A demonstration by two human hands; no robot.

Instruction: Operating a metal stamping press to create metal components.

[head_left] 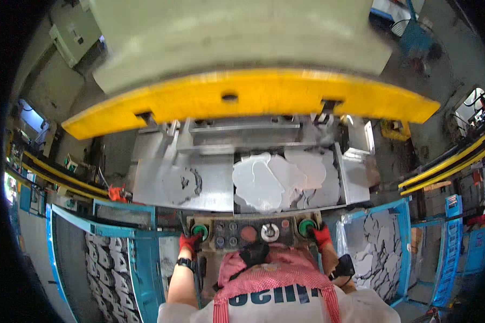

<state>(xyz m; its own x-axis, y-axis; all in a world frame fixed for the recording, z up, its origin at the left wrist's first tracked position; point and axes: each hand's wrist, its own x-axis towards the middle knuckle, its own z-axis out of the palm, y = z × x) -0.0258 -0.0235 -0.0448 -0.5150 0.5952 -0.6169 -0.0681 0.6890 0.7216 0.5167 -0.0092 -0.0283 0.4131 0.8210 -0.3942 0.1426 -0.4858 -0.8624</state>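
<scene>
Both my hands wear red gloves with darker finger parts. My left hand (188,243) rests at the left end of a control panel (240,245), its fingers against a green push button (200,231). At the panel's right end, my right hand (321,237) touches another green push button (306,227). Neither hand holds anything; the fingers look stretched over the buttons, though small and partly shaded. Beyond the panel, flat grey sheet-metal pieces (258,180) lie overlapping on the right part of a metal press table (215,188).
A wide yellow bar (253,92) spans the press above the table. A blue-framed bin (145,269) at left holds cut metal parts (110,274); another blue-framed bin (403,237) at right holds flat grey pieces (374,253). Yellow rails (444,166) run at the right.
</scene>
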